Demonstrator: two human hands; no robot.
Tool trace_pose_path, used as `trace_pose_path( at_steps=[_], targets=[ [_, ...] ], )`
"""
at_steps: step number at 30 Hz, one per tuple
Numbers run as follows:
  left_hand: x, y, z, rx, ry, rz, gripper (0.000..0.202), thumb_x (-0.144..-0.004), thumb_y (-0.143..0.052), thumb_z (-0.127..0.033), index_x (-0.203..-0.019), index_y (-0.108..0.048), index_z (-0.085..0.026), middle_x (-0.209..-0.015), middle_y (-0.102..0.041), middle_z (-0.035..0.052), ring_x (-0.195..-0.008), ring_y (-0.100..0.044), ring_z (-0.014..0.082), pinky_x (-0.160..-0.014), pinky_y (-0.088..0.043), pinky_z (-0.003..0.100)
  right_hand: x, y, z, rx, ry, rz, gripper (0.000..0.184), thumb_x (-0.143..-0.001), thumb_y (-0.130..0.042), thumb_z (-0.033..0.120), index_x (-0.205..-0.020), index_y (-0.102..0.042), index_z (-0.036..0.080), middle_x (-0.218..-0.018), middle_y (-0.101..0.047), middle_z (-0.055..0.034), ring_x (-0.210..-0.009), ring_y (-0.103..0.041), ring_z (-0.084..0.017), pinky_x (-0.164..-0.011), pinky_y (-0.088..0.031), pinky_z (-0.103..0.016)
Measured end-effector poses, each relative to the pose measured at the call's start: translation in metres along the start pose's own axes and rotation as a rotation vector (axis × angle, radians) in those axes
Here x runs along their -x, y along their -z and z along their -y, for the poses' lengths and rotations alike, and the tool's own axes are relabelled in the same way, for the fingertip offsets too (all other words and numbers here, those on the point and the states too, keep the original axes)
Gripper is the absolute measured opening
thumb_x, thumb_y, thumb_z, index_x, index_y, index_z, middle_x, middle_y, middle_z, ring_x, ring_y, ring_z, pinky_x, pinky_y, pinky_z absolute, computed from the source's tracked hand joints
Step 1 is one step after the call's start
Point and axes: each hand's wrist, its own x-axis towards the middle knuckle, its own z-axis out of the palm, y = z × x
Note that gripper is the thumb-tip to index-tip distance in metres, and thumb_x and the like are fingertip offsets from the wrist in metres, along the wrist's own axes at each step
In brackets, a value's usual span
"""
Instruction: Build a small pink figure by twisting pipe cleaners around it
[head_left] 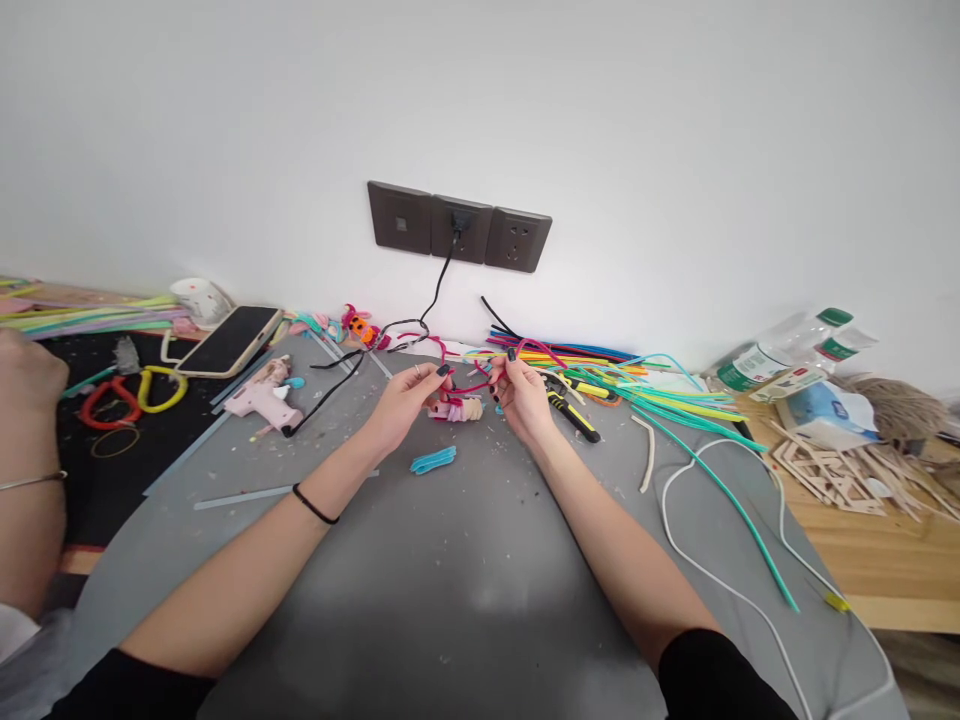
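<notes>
On the grey counter, at the centre of the frame, the person's left hand and right hand are working close together. Each hand's fingers are pinching shut on the pink pipe cleaner, which is looping just above a small beige figure. Judging by this, the bending is likely going best with the wire taut between both pinches and each turn snug.

Black sleeves ending near elbows; thin black band on left wrist; ring on left hand; dark-painted nails, right hand too.
</notes>
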Motion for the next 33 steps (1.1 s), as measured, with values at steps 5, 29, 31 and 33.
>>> trace_pose_path(
  at_steps=[5,29,31,33],
  targets=[
    [0.002,0.001,-0.002,-0.096,-0.054,0.040,0.047,-0.075,-0.075,-0.065,-0.079,-0.070,-0.019,-0.083,-0.069,0.0057,-0.075,-0.060,0.0198,-0.069,-0.052,0.033,0.000,0.001,0.003,0.003,0.071,-0.024,0.036,-0.079,-0.075,0.057,-0.087,-0.065,0.024,-0.078,-0.066,-0.0008,-0.065,-0.057,-0.014,-0.060,-0.049,-0.027],
    [0.006,0.002,0.001,-0.362,-0.250,-0.089,0.029,-0.085,-0.067,-0.044,-0.085,-0.075,-0.016,-0.073,-0.072,0.0049,-0.069,-0.067,0.0190,-0.067,-0.054,0.030,0.015,-0.018,0.001,0.119,0.049,0.129,0.048,-0.070,-0.083,0.062,-0.080,-0.061,0.022,-0.065,-0.066,0.0030,-0.054,-0.060,-0.011,-0.056,-0.054,-0.026],
    [0.007,0.002,0.001,-0.398,-0.269,-0.071,0.026,-0.086,-0.065,-0.041,-0.084,-0.075,-0.017,-0.075,-0.074,0.0053,-0.069,-0.067,0.0187,-0.066,-0.053,0.029,0.015,-0.019,0.001,0.106,0.051,0.117,0.049,-0.068,-0.084,0.062,-0.080,-0.060,0.022,-0.065,-0.066,0.0031,-0.054,-0.060,-0.011,-0.055,-0.053,-0.025],
    [0.007,0.001,0.001,-0.438,-0.285,-0.056,0.025,-0.086,-0.063,-0.038,-0.083,-0.076,-0.017,-0.077,-0.075,0.0058,-0.070,-0.067,0.0185,-0.065,-0.052,0.029,0.014,-0.019,0.001,0.101,0.057,0.108,0.049,-0.068,-0.085,0.062,-0.079,-0.059,0.022,-0.064,-0.066,0.0034,-0.053,-0.059,-0.011,-0.054,-0.052,-0.025]
  ],
)
